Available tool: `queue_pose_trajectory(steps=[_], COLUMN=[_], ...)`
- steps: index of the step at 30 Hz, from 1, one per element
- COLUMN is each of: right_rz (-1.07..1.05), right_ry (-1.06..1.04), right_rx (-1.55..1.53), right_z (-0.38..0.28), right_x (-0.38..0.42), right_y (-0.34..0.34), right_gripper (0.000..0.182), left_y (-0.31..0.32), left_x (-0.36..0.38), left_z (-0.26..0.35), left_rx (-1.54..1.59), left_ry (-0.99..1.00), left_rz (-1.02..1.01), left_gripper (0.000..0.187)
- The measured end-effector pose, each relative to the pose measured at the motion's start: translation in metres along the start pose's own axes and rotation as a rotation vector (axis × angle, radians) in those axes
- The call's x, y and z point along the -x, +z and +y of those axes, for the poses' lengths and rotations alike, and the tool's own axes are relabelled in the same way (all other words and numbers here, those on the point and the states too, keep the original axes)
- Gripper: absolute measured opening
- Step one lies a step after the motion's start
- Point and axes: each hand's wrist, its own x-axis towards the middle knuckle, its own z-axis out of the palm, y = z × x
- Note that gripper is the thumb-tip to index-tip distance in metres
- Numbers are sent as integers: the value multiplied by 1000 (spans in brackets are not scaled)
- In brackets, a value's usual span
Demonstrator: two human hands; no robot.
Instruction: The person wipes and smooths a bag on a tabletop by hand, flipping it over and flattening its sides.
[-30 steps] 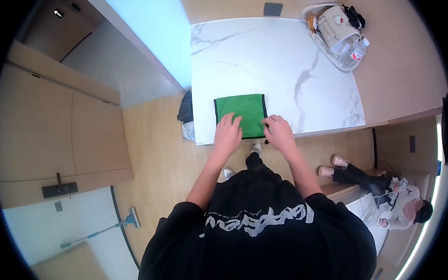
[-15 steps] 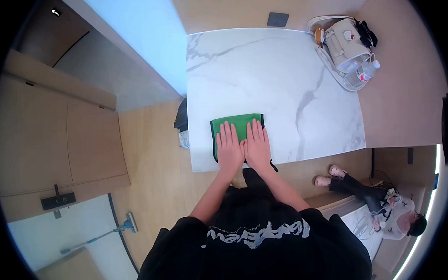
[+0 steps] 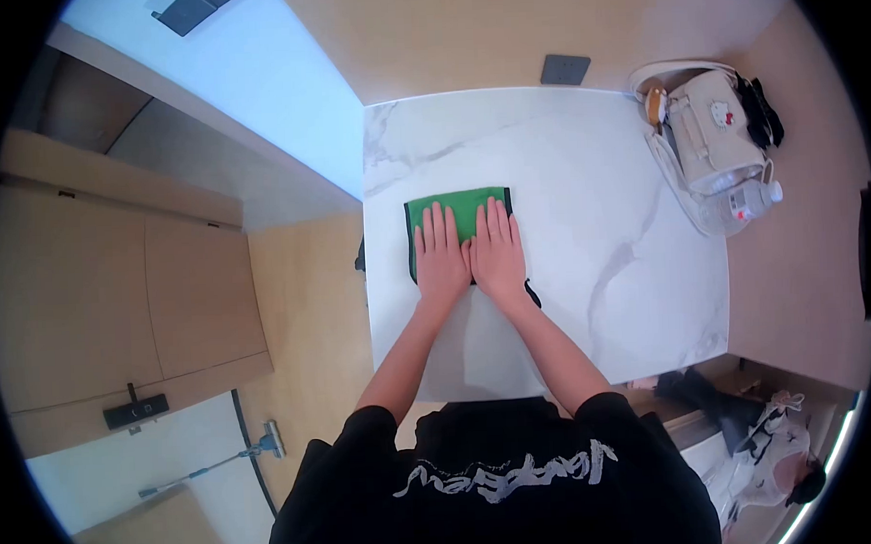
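A green cloth [image 3: 460,206] with black edging lies flat on the white marble-patterned countertop [image 3: 556,153]. Side by side on top of it, my left hand [image 3: 442,257] and my right hand [image 3: 497,255] press down flat, palms hidden. Fingers on both hands are stretched out and point toward the wall, the thumbs close together. A small black loop of the cloth sticks out by my right wrist. Much of the cloth's lower half is covered by my hands.
At the back right of the counter sit a cream bag [image 3: 714,133] and a clear plastic bottle [image 3: 745,202]. A socket plate [image 3: 565,70] is on the wall. Another person [image 3: 768,452] sits at lower right. A blue floor mop [image 3: 217,462] shows at lower left.
Both hands and the cloth have slid farther in over the counter, toward the wall, with my arms stretched out more. The camera view has shifted too.
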Motion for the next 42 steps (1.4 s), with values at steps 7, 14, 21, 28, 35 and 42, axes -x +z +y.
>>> queue_pose_trajectory(steps=[7, 14, 21, 28, 35, 42], right_rz=[106, 166, 43, 70, 85, 29], right_ry=[-31, -40, -9, 82, 93, 169], right_rx=[-18, -3, 36, 25, 39, 20], right_z=[27, 43, 42, 35, 28, -4], right_x=[-117, -203, -209, -180, -99, 44], right_y=[39, 64, 56, 51, 34, -7], right_gripper=[59, 57, 53, 55, 57, 56], left_y=[22, 50, 55, 44, 34, 4], left_x=[-118, -206, -219, -192, -116, 25], left_z=[-33, -62, -64, -50, -23, 16], left_rx=[-43, -61, -76, -115, -40, 31], left_ry=[25, 8, -15, 7, 59, 116], left_rz=[98, 117, 102, 62, 107, 65], left_gripper=[62, 61, 61, 61, 62, 63])
